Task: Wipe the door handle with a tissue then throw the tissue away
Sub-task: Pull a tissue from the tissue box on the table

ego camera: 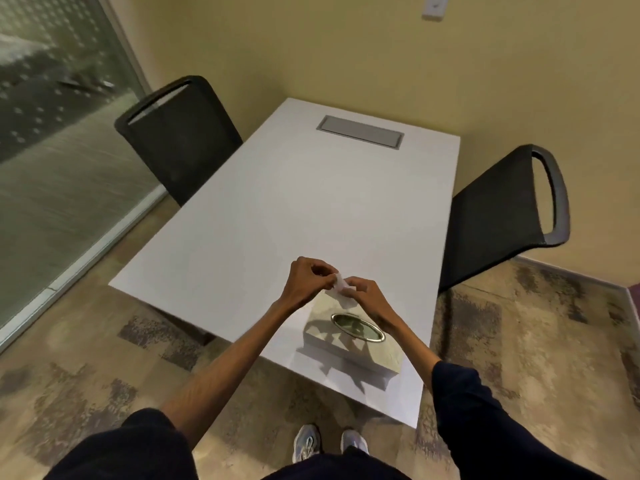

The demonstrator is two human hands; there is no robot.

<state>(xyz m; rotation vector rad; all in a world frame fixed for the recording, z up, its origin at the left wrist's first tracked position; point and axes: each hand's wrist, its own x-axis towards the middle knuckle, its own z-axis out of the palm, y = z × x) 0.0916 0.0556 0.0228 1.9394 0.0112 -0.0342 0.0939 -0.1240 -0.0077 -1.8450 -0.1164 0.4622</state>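
1. Tissue [340,285]: small white sheet, held between the two hands above the far end of the tissue box [349,336]. Its lower edge hangs just over the box top; whether it touches the box cannot be told. Much of the sheet is covered by fingers and blurred, so its full shape is unclear.
2. Tissue box: pale, marble-patterned, with a metal-rimmed oval opening [357,327] on top. It stands near the front right corner of the white table [294,209]. The contents of the opening are too dark to make out.
3. Left hand [308,280]: fingers curled inward, thumb and fingertips pinching the left edge of the tissue. The forearm is bare; a dark sleeve [138,445] is pushed up near the elbow.
4. Right hand [363,292]: fingers bent, pinching the right part of the tissue. The exact grip is partly hidden by the knuckles.
5. Two black chairs, one at the left side [180,136] and one at the right side [502,216] of the table, each partly hidden by the tabletop.
6. Grey rectangular cover plate [360,131] set into the far end of the table.
7. Glass partition [52,133] at left, blurred and cut off by the frame.
8. Shoes [329,445] on patterned carpet [519,341], partly hidden by the person's dark clothing.
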